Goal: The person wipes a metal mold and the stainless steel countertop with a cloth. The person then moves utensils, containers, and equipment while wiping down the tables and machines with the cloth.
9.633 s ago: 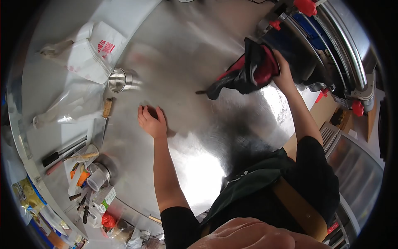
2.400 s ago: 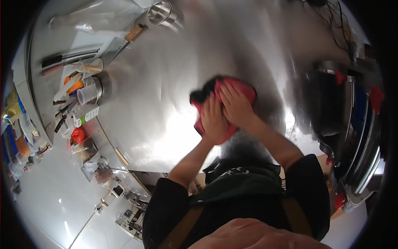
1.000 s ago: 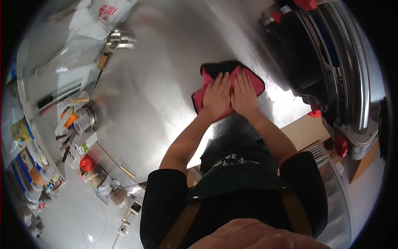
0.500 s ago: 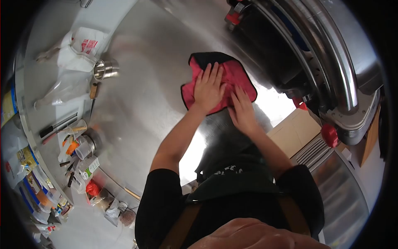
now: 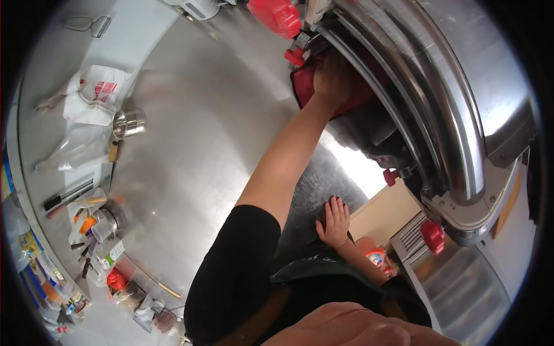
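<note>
My left hand [image 5: 333, 78] reaches into the dark recess under a large metal machine [image 5: 470, 144]. It is on a red cloth with a black edge [image 5: 303, 85], and its fingers are dim in the shadow. Part of the cloth lies behind the hand and the machine's curved bars. Close to my body, my right hand [image 5: 334, 222] rests palm down on the steel worktop [image 5: 219, 132], fingers stretched out and nothing in them. Beside it is a tan board [image 5: 385, 214].
Red knobs [image 5: 433, 236] stick out from the machine. Along the left lie a metal cup [image 5: 128, 124], a wooden-handled tool [image 5: 113, 151], a white plastic bag [image 5: 95, 95] and a clear jar [image 5: 105, 225]. A red bag [image 5: 274, 17] sits at the far edge.
My left hand has moved the cloth forward and right, from the worktop into the machine's recess. My right hand has left the cloth and come back towards my body.
</note>
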{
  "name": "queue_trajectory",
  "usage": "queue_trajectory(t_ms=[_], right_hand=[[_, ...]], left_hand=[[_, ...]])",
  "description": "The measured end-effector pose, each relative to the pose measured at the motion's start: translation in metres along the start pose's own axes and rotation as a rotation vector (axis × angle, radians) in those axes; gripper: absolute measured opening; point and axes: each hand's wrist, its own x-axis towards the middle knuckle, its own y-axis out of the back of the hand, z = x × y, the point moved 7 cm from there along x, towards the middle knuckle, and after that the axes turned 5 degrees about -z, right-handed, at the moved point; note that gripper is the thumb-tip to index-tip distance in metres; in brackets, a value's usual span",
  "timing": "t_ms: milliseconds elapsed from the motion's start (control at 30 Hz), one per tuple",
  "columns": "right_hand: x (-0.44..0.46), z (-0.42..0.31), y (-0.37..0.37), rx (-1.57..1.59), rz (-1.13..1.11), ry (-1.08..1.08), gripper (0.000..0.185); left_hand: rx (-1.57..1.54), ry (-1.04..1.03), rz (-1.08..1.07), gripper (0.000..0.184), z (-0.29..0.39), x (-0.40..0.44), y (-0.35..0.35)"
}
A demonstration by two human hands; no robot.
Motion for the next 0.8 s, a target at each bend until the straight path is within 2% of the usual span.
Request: queue_trajectory(t_ms=[67,167,200,267,300,333,400,500,600,700,800], right_hand=[[0.000,0.000,-0.001,-0.015,0.007,0.000,0.067],[0.003,0.001,-0.002,-0.047,0.020,0.000,0.065],[0.000,-0.001,-0.003,-0.045,0.022,-0.001,0.065],[-0.003,-0.004,-0.002,-0.043,0.024,0.001,0.064],[-0.002,-0.003,-0.003,-0.043,0.023,0.002,0.064],[0.000,-0.001,-0.004,-0.043,0.018,0.003,0.064],[-0.003,-0.003,-0.004,-0.036,0.017,0.017,0.066],[-0.001,-0.001,-0.006,-0.053,0.033,0.042,0.066],[-0.002,-0.002,-0.008,-0.059,0.028,0.038,0.066],[-0.001,-0.002,-0.008,-0.080,0.022,0.054,0.066],[-0.002,-0.003,-0.008,-0.086,0.044,0.035,0.064]], left_hand=[[0.035,0.061,-0.244,0.043,-0.002,0.020,-0.020],[-0.011,0.106,-0.225,0.041,-0.009,0.044,-0.052],[-0.117,0.130,-0.233,0.039,-0.010,0.043,-0.043],[-0.123,0.041,-0.249,0.039,-0.005,0.032,-0.028],[-0.160,-0.043,-0.208,0.042,-0.002,0.022,-0.023],[-0.024,-0.115,-0.125,0.047,0.008,0.001,-0.007],[-0.043,-0.164,0.020,0.046,0.021,-0.040,0.020],[-0.129,-0.118,-0.048,0.052,0.024,-0.081,0.039],[-0.162,-0.104,-0.024,0.050,0.023,-0.058,0.025],[-0.029,-0.175,0.089,0.046,0.032,-0.007,-0.014],[-0.233,-0.215,-0.022,0.044,0.053,0.055,-0.049]])
